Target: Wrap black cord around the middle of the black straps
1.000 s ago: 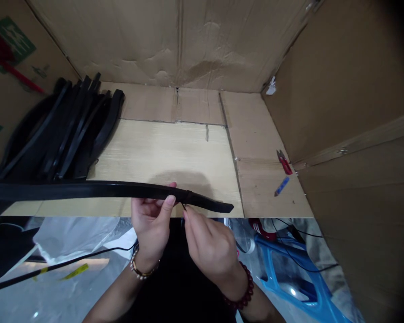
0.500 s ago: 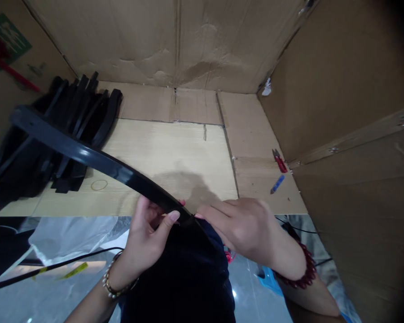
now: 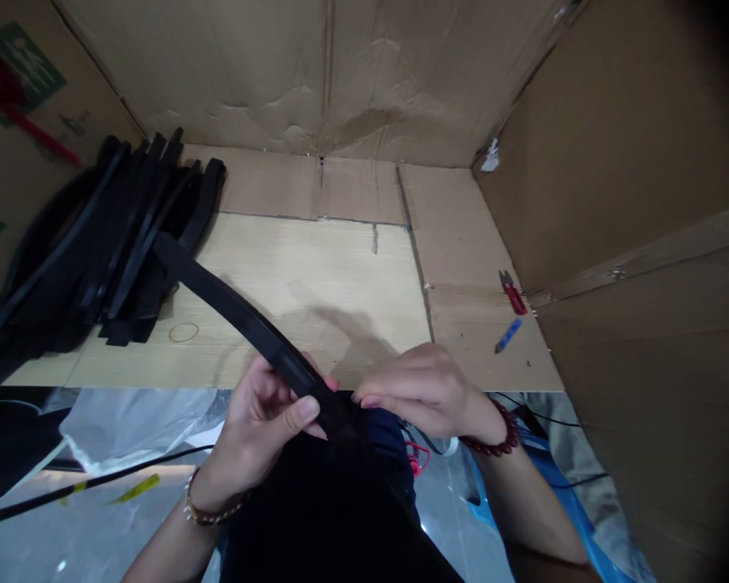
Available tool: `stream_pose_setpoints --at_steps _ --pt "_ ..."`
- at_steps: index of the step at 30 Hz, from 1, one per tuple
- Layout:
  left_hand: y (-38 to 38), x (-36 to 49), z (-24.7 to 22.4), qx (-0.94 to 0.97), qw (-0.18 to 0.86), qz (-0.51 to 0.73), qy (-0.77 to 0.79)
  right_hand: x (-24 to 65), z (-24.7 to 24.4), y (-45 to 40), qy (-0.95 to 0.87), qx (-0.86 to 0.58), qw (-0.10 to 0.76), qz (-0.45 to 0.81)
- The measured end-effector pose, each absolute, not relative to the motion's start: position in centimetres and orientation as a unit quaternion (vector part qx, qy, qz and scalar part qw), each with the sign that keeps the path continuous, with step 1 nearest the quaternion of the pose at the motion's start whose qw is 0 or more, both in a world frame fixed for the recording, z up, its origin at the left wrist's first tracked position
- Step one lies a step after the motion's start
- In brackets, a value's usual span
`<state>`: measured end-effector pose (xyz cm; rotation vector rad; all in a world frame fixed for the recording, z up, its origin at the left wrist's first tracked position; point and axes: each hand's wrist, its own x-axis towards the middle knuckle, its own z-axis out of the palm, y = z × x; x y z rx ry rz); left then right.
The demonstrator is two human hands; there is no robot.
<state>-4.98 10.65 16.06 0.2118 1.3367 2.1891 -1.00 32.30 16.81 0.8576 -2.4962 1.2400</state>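
A long, curved black strip (image 3: 243,320) slants from the pile at the left down to my lap, where its near end is lost against dark clothing. My left hand (image 3: 267,413) grips it near that end, thumb on top and fingers beneath. Just right of the strip, my right hand (image 3: 416,389) has its thumb and forefinger pinched together; whatever is between the fingertips is too small to make out. More black strips (image 3: 121,235) lie heaped at the table's left.
Red-handled snips (image 3: 513,293) and a blue pen-like tool (image 3: 509,335) lie on cardboard at the right. A thin rubber band (image 3: 183,332) rests on the pale table (image 3: 316,267). Cardboard walls (image 3: 401,73) enclose the back and sides. White plastic (image 3: 134,425) hangs below the left edge.
The strip's far end has swung right and toward me, and the strip has turned, showing a duller face. My right hand has shifted slightly, its wrist now farther left and higher.
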Motion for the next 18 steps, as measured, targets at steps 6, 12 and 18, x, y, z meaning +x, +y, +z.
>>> stream_pose_setpoints --at_steps 6,12,18 --pt "12.7 -5.4 15.7 -0.016 0.257 0.867 0.427 -1.0 13.5 29.2 -0.791 0.167 0.193 0.557" --pt "14.6 -5.6 14.9 -0.059 0.153 0.89 0.426 0.0 10.5 24.3 -0.8 -0.024 0.357 0.482" --pt "15.3 -5.7 14.5 -0.024 0.073 0.879 0.47 0.0 11.2 21.9 -0.824 -0.094 0.404 0.387"
